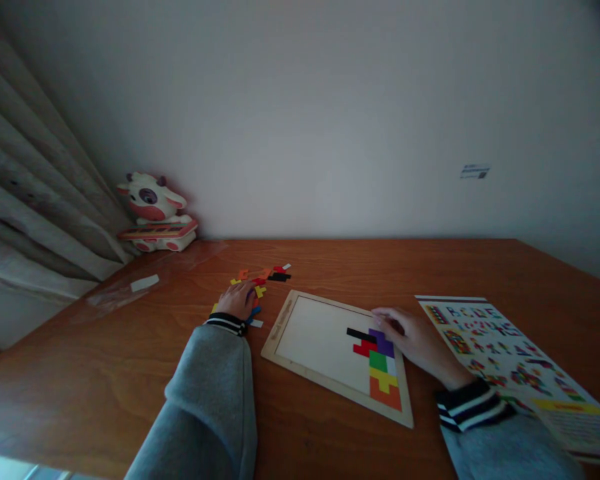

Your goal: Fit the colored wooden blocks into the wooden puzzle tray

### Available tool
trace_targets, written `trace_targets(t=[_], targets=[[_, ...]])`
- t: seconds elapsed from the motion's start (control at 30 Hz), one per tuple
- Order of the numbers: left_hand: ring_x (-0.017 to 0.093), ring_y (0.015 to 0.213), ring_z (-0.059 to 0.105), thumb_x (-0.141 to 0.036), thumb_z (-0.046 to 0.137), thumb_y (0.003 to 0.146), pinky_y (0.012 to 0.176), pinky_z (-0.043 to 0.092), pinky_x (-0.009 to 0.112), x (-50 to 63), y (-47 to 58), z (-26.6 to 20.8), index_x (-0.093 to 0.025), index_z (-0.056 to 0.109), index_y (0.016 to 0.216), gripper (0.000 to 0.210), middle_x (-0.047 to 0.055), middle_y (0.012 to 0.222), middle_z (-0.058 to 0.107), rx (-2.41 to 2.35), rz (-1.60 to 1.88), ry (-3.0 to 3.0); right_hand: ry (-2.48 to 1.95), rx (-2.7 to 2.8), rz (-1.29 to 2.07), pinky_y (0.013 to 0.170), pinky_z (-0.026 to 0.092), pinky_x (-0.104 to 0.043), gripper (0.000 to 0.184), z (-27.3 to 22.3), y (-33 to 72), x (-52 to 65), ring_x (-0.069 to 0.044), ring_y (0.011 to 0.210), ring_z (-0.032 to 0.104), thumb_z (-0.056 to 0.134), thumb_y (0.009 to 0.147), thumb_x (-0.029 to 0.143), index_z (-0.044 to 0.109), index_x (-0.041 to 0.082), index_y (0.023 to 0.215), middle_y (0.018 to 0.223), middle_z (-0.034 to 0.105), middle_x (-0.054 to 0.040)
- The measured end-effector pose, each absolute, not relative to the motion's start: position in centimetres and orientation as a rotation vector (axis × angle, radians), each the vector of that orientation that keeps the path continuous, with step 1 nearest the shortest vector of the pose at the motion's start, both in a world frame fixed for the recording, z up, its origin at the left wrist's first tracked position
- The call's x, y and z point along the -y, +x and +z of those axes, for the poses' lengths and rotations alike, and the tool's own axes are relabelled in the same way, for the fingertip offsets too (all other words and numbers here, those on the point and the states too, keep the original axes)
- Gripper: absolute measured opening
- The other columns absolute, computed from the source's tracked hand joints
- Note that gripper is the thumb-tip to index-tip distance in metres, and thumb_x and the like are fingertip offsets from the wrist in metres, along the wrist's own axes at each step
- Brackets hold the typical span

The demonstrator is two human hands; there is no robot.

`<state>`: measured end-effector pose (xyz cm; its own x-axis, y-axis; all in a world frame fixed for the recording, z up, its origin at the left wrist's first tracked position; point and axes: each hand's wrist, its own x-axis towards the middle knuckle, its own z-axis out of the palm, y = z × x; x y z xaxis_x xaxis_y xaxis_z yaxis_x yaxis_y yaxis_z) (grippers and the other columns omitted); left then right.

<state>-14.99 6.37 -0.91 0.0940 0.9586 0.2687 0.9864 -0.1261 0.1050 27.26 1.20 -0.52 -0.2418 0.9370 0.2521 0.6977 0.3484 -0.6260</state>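
My left hand [236, 300] reaches down over a loose group of coloured puzzle pieces, fingers stretched out among them. A purple piece [251, 292] shows at its fingertips; whether they grip it is unclear. Close by lie a yellow piece [261, 292], a blue piece [255, 313] and a white piece [256, 324]. My right hand [405, 333] is closed at the far right corner of a wooden puzzle board [325, 385], fingertips on its frame. Fitted along the board's right side are black, red, purple [383, 342], green [378, 361], white, yellow and orange pieces; its left part is bare.
A printed pattern sheet [500, 347] lies to the right, partly under my right sleeve. Beyond the left hand are orange, red and black pieces [280, 277]. A cow-shaped toy keyboard [157, 213] stands at the back left beside a curtain [35, 153]. A wall closes the table's far edge.
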Motion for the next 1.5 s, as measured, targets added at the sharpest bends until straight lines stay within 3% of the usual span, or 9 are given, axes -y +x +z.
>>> trace_targets(t=[0.2, 0.43, 0.73, 1.0, 1.33, 1.5], targets=[[0.028, 0.133, 0.044, -0.033, 0.041, 0.095, 0.111, 0.035, 0.047, -7.1, -13.9, -1.9, -0.021, 0.057, 0.13, 0.04, 0.006, 0.14, 0.054, 1.967, -0.425, -2.3, -1.423, 2.043, 0.543, 0.085, 0.052, -0.037, 0.032, -0.4, 27.2, -1.0, -0.023, 0.093, 0.068, 0.046, 0.093, 0.041, 0.067, 0.02, 0.105, 0.105, 0.071, -0.01], [0.021, 0.111, 0.061, -0.036, 0.039, 0.095, 0.101, 0.046, 0.034, -7.4, -13.9, -1.2, -0.019, 0.067, 0.114, 0.038, 0.008, 0.12, 0.066, 1.912, -0.497, -2.345, -1.412, 2.062, 0.514, 0.083, 0.051, -0.038, 0.03, -0.5, 27.2, -0.9, -0.023, 0.09, 0.066, 0.045, 0.094, 0.04, 0.066, 0.021, 0.106, 0.103, 0.071, -0.0092], [0.026, 0.102, 0.065, -0.042, 0.048, 0.089, 0.091, 0.05, 0.038, -7.9, -13.0, -0.3, -0.021, 0.073, 0.092, 0.033, 0.008, 0.112, 0.07, 2.062, -0.548, -2.204, -1.412, 2.028, 0.531, 0.082, 0.049, -0.035, 0.028, 0.1, 27.0, -0.8, -0.021, 0.089, 0.065, 0.048, 0.094, 0.038, 0.068, 0.02, 0.104, 0.101, 0.071, -0.008], [0.023, 0.103, 0.064, -0.038, 0.055, 0.084, 0.093, 0.049, 0.036, -9.0, -12.9, -0.2, -0.021, 0.068, 0.102, 0.028, 0.005, 0.11, 0.07, 2.063, -0.685, -2.205, -1.389, 1.995, 0.56, 0.081, 0.049, -0.032, 0.026, 0.2, 26.9, -0.8, -0.019, 0.088, 0.065, 0.051, 0.094, 0.036, 0.067, 0.02, 0.104, 0.099, 0.071, -0.0074], [0.022, 0.109, 0.061, -0.034, 0.051, 0.085, 0.099, 0.047, 0.035, -8.8, -12.4, -0.4, -0.019, 0.068, 0.097, 0.025, 0.005, 0.118, 0.066, 1.935, -0.841, -2.212, -1.396, 2.007, 0.54, 0.08, 0.049, -0.033, 0.022, 0.3, 26.9, -0.7, -0.019, 0.085, 0.064, 0.052, 0.093, 0.034, 0.067, 0.021, 0.104, 0.097, 0.071, -0.0063], [0.021, 0.11, 0.06, -0.034, 0.049, 0.086, 0.1, 0.046, 0.036, -8.9, -12.8, -0.6, -0.021, 0.066, 0.097, 0.024, 0.0, 0.12, 0.065, 1.896, -0.779, -2.265, -1.391, 1.997, 0.534, 0.081, 0.049, -0.033, 0.022, 0.1, 27.0, -0.9, -0.019, 0.086, 0.064, 0.053, 0.093, 0.034, 0.067, 0.021, 0.103, 0.098, 0.071, -0.0067]])
